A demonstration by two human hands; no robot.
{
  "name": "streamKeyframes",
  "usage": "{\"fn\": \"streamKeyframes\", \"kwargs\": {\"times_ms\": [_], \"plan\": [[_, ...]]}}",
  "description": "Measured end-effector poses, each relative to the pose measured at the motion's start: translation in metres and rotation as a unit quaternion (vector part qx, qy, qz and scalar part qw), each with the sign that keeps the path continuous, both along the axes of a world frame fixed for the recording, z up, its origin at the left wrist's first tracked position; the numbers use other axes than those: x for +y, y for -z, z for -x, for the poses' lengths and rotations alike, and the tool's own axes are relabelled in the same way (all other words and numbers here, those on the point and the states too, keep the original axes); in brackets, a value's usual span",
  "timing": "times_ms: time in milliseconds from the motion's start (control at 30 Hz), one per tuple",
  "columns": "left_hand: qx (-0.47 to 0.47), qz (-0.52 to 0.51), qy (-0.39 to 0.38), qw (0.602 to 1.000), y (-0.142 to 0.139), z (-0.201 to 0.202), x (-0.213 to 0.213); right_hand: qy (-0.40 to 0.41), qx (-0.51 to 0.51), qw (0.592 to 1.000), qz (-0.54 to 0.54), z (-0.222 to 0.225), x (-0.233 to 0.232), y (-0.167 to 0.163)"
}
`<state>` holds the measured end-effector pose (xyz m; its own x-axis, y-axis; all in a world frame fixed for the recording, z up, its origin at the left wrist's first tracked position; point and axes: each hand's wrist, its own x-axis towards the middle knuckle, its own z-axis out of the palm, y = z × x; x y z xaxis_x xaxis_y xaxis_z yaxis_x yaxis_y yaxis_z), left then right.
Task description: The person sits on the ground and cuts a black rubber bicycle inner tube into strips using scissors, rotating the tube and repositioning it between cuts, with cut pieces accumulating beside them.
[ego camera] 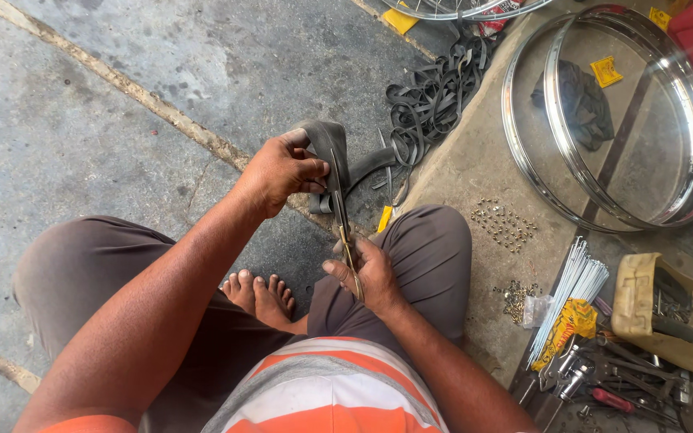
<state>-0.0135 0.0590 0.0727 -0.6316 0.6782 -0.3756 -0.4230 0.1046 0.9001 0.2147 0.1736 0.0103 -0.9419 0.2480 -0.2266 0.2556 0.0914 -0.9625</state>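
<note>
Cracked grey concrete floor spreads under a seated person whose left hand clenches a black rubber inner-tube strip at twelve o'clock, while the right hand grips brass-handled scissors whose long axis runs from six up to twelve o'clock, blades meeting the strip just beside the left fingers. At three o'clock a cut yellowish plastic can holds small tools, and two nested chrome wheel rims ring a dark rag.
</note>
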Motion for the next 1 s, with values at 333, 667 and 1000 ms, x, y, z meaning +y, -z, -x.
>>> {"fn": "streamKeyframes", "kwargs": {"times_ms": [333, 667, 1000], "plan": [[0.004, 0.012, -0.003, 1.0, -0.0075, -0.0048, -0.0007, -0.003, -0.017, 1.0, -0.009, -0.0018, -0.0015, 0.0003], [0.008, 0.023, -0.005, 1.0, -0.0067, -0.006, 0.0032, -0.002, -0.033, 0.999, -0.042, -0.0008, -0.0018, -0.0015], [-0.018, -0.006, 0.004, 1.0, -0.0011, -0.0012, 0.0031, 0.01, -0.039, 0.997, -0.071, -0.0007, -0.0023, -0.0036]]}}
